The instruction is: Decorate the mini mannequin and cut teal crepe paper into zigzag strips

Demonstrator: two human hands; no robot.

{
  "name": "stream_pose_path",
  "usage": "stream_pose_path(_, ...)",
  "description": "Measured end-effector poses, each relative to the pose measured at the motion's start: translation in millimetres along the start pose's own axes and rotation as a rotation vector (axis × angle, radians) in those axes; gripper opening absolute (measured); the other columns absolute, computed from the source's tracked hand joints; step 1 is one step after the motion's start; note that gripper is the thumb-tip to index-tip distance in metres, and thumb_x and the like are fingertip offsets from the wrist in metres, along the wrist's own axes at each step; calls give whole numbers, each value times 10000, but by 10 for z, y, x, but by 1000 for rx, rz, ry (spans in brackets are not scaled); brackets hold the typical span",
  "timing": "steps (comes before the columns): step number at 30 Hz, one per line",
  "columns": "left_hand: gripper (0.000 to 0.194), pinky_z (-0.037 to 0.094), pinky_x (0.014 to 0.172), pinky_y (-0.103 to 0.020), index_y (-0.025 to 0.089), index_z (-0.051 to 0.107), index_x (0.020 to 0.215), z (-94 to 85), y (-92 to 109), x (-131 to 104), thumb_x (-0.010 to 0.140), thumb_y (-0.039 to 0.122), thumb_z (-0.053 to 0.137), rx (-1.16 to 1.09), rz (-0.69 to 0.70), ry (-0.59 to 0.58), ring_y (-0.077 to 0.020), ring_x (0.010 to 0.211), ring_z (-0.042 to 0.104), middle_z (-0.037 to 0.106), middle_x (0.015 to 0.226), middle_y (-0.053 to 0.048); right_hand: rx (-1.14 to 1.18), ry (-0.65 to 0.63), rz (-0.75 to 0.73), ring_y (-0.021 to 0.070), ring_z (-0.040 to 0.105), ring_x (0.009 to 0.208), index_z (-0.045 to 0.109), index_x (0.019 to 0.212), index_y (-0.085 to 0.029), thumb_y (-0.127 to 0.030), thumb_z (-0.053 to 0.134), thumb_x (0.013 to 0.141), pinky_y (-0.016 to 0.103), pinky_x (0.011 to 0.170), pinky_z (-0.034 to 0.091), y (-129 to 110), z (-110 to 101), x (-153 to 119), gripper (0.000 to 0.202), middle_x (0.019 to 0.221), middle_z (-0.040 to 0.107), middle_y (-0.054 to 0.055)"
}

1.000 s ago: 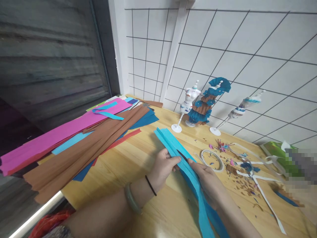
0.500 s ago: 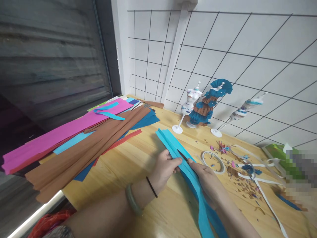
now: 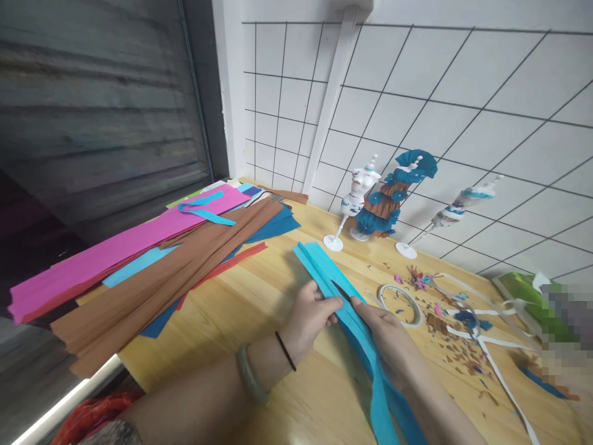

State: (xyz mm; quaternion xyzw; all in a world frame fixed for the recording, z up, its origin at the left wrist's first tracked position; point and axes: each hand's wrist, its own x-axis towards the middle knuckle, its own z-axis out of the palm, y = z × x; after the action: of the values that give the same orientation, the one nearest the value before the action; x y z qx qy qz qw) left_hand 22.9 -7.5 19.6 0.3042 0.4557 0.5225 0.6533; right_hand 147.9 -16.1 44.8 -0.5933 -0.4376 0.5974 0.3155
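A long turquoise strip of crepe paper runs from mid-table down to the lower edge of the view. My left hand is closed on its left edge, thumb on top. The dark blades of a pair of scissors lie in the paper just beyond my left thumb, with the paper parted along them. Their handles are hidden in my right hand, which is closed around them on the strip's right side. Below my hands the paper hangs in two lengths.
Crepe paper sheets in pink, brown and other colours are stacked at left. Small mannequins stand by the wall, one in a blue-and-brown paper dress. A tape roll and paper scraps lie at right.
The view has shifted very slightly. My hands, the scissors and the turquoise paper hold almost the same position.
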Motion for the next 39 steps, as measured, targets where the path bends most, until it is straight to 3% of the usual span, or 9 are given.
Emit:
stream_pose_path(4, 198, 306, 442, -209, 165, 531, 719, -28, -15, 21, 636, 297, 651, -26, 9, -5, -74, 458, 450, 539, 567, 28, 40, 16, 19, 59, 253, 358, 455, 441, -180, -551, 667, 640, 214, 382, 176, 36, 0, 16, 471, 365, 371, -69)
stream_pose_path(6, 226, 298, 439, -206, 168, 530, 704, -49, -8, 41, 656, 360, 639, -49, 3, 1, -73, 459, 443, 523, 559, 30, 45, 34, 26, 53, 207, 337, 428, 430, -188, -543, 668, 641, 215, 371, 150, 53, -8, 28, 478, 343, 321, -85)
stream_pose_path(10, 239, 320, 454, -206, 170, 522, 696, -96, 28, 99, 646, 371, 641, -110, 7, 44, -89, 515, 485, 555, 621, 6, 37, 17, 41, 138, 522, 458, 662, 635, -172, -520, 662, 668, 245, 485, 392, 38, -19, 16, 350, 495, 613, -9)
stream_pose_path(12, 224, 338, 475, -204, 159, 545, 730, -118, 46, 126, 626, 326, 651, -141, 24, 66, -94, 552, 507, 587, 679, -16, 46, 1, 49, 173, 593, 532, 704, 704, -175, -508, 663, 672, 269, 573, 449, 17, -12, -1, 337, 562, 671, 10)
stream_pose_path(17, 234, 364, 506, -211, 138, 572, 774, -142, 59, 152, 599, 270, 656, -174, 32, 71, -103, 587, 531, 625, 746, -51, 33, 28, 42, 205, 609, 526, 720, 700, -159, -511, 664, 664, 282, 524, 448, -9, 12, -12, 359, 499, 649, 18)
stream_pose_path(25, 253, 407, 540, -226, 134, 572, 793, -121, 58, 151, 574, 212, 672, -207, 58, 44, -116, 619, 556, 624, 751, -48, -5, 14, 77, 204, 628, 626, 718, 792, -150, -532, 633, 698, 276, 610, 455, -8, 4, 35, 403, 607, 690, 27)
stream_pose_path(33, 244, 482, 635, -293, 132, 559, 799, -108, 82, 134, 577, 156, 657, -249, 71, 13, -155, 676, 595, 642, 758, -54, -25, 34, 34, 206, 619, 574, 715, 724, -135, -535, 648, 662, 280, 560, 455, -39, 15, 75, 411, 590, 687, 41)
stream_pose_path(39, 245, 479, 637, -289, 135, 547, 806, -100, 96, 117, 584, 142, 648, -267, 75, -7, -156, 685, 596, 647, 766, -60, 7, 43, 63, 135, 533, 467, 667, 625, -165, -511, 669, 662, 225, 465, 390, -13, 5, 65, 347, 504, 636, -4)
